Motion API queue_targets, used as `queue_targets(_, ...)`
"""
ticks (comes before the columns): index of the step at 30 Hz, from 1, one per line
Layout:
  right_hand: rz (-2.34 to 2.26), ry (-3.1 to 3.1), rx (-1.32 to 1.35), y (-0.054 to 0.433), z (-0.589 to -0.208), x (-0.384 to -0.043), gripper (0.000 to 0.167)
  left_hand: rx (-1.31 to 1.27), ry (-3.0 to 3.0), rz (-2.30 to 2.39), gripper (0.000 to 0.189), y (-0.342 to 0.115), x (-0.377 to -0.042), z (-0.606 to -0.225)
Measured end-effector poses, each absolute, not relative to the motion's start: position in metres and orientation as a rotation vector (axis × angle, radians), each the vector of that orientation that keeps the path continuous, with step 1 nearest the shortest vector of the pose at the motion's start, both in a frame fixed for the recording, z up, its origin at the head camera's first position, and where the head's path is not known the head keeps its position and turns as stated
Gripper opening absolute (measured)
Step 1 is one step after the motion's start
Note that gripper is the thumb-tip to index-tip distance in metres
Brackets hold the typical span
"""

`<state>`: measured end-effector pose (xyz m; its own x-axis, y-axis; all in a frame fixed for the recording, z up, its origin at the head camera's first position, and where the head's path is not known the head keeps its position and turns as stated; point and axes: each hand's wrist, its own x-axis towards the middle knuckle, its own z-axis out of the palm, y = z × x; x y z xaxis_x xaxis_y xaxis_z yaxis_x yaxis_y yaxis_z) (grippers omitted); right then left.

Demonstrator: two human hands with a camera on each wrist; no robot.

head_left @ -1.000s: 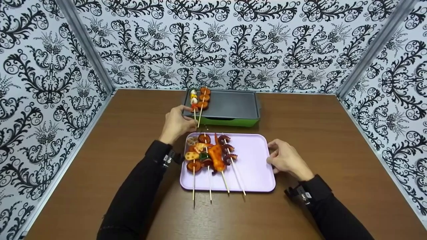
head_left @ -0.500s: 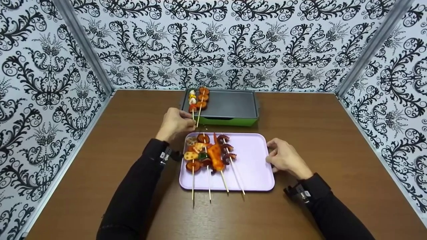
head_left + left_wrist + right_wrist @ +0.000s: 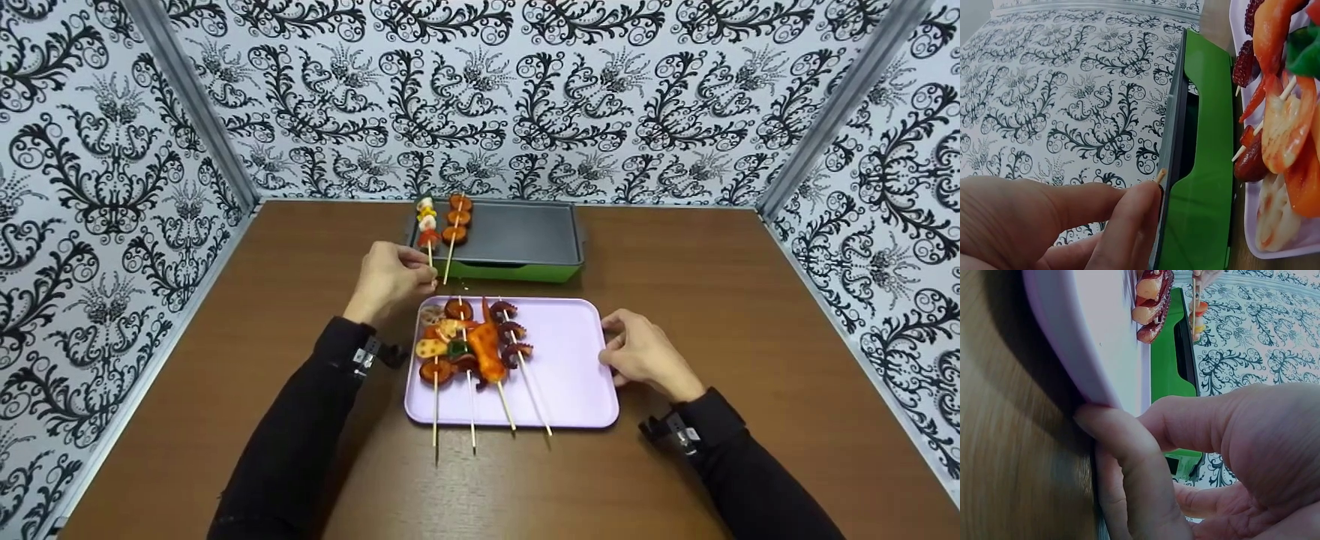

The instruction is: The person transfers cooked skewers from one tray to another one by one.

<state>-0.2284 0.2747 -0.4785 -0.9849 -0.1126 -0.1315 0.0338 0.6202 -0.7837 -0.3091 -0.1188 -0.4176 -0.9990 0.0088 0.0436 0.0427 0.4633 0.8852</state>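
- My left hand (image 3: pixel 390 281) pinches the stick end of a vegetable skewer (image 3: pixel 427 225), fingers curled around it; its food end lies on the left edge of the green grill (image 3: pixel 517 240).
- A second skewer with orange slices (image 3: pixel 455 225) rests just beside it on the grill plate.
- My right hand (image 3: pixel 641 356) holds the right rim of the lilac tray (image 3: pixel 570 375), fingers bent over the edge.
- On the tray lie four more skewers (image 3: pixel 472 349), on its left half.
- The tray stands on the wooden table (image 3: pixel 712 300), near the grill.

Tray (image 3: pixel 570 390) of skewers (image 3: pixel 480 352) before the grill (image 3: pixel 517 236), mid-table (image 3: pixel 712 285).
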Motion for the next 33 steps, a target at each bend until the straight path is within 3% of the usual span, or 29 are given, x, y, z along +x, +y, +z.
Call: queue_targets(33,-1.291,2.660,-0.065,0.275,-0.476,-0.229,0.054,-0.344,-2.714,-1.597,0.021,-0.071,-0.222,-0.414)
